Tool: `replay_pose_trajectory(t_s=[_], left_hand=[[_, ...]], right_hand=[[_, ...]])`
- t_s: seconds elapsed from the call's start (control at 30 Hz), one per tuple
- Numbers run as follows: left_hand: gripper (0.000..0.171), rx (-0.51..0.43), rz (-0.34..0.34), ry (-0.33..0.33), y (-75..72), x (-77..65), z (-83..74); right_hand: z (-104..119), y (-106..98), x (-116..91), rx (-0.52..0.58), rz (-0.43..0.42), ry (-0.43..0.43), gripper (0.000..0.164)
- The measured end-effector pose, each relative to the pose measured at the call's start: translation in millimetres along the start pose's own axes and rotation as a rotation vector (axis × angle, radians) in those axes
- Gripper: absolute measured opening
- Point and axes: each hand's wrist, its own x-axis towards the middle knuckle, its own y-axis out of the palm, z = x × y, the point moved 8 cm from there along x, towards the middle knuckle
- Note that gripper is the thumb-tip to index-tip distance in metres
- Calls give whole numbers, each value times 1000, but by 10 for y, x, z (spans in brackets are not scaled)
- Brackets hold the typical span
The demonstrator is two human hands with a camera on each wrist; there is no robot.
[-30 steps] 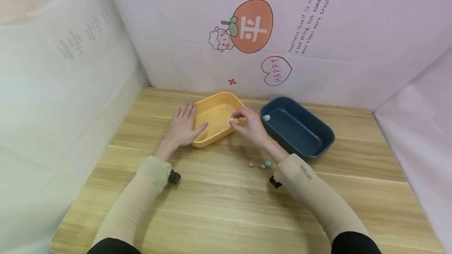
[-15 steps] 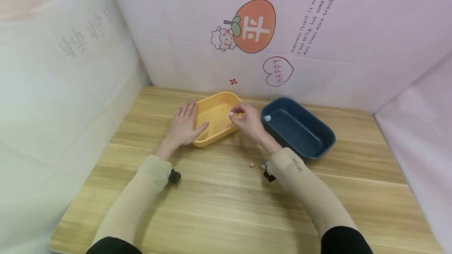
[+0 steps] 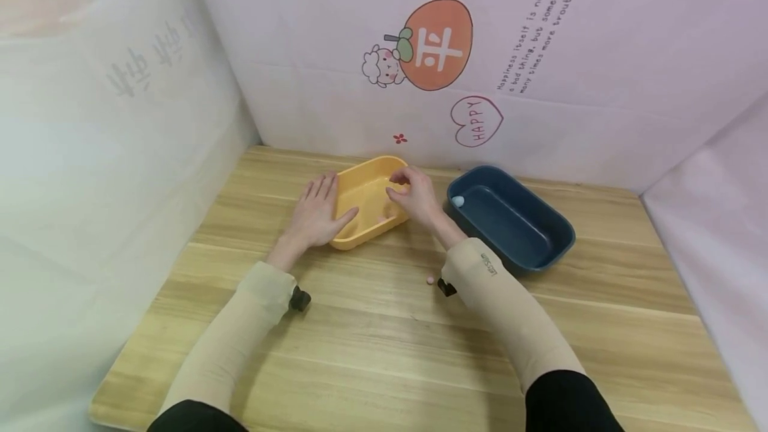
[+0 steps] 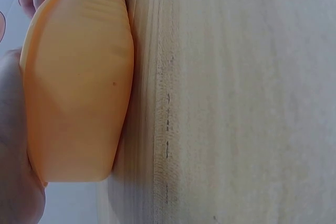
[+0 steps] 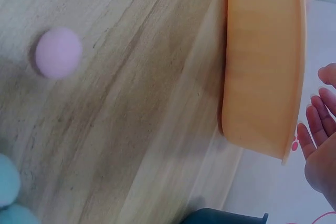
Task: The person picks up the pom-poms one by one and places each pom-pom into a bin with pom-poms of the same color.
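My left hand [image 3: 316,214] rests on the near-left rim of a yellow plastic bin [image 3: 365,239], its fingers straight and thumb reaching over the inside. Over the bin's right side is my right hand [image 3: 416,196]; thumb and fingertips stand apart, and no ball shows between them. Small pink balls [image 3: 383,219] lie on the bin's floor near the front wall. A pink ball [image 5: 59,52] sits on the table under the right forearm. Beside it in the right wrist view are light blue balls [image 5: 8,179], hidden behind the wrist in the head view.
A dark blue bin [image 3: 510,219] stands right of the yellow one, with a light blue ball [image 3: 458,201] inside at its left end. Both are on a wooden table [image 3: 360,339]. A printed white cloth [image 3: 312,72] hangs behind the table.
My right hand has moved up and slightly left over the yellow bin. The pink ball it pinched has left its fingers, which have parted. The left hand stays on the rim.
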Motion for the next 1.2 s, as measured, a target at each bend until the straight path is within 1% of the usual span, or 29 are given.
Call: replay_pose_trajectory(t_s=[0.13, 0.2, 0.4, 0.57, 0.7, 0.93, 1.2], left_hand=[[102, 0, 5, 3, -4, 0, -5], [102, 3, 2, 3, -13, 0, -1], [102, 8, -4, 8, -1, 2, -3], [101, 16, -5, 11, 4, 5, 8], [102, 9, 2, 10, 11, 10, 3], [100, -6, 3, 4, -6, 9, 14], [101, -4, 18, 3, -8, 4, -1]], right_hand=[[-36, -8, 4, 13, -2, 20, 24], [-37, -35, -9, 23, -8, 16, 24], [-57, -165, -133, 55, -28, -7, 25], [-80, -263, -258, 23, -52, -35, 24], [-121, -362, -402, 18, -58, -54, 24], [-246, -516, -720, -6, -2, -39, 26], [-308, -550, -1042, -16, 56, -65, 28]])
